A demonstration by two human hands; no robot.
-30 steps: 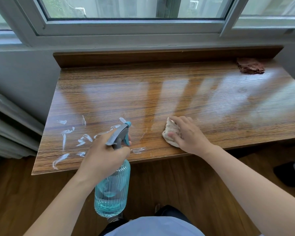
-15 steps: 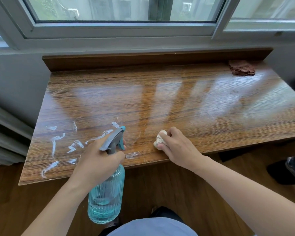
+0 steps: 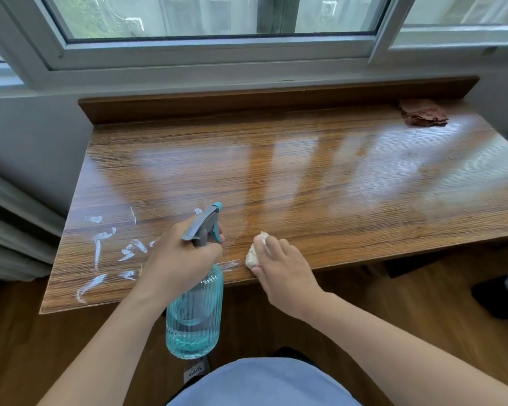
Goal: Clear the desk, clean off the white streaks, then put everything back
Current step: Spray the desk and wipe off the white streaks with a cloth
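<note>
White streaks (image 3: 106, 247) remain on the desk (image 3: 305, 177) at its front-left corner. My left hand (image 3: 176, 259) grips the spray bottle (image 3: 194, 312); my right hand (image 3: 279, 268) has bunched the cloth (image 3: 254, 253) small and slid it leftward along the front edge, so I judge wiping nears the marks.

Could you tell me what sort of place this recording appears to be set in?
Probably a room in a home: a wooden desk stands under a sliding window, with a curtain at the left and wood flooring below.
</note>
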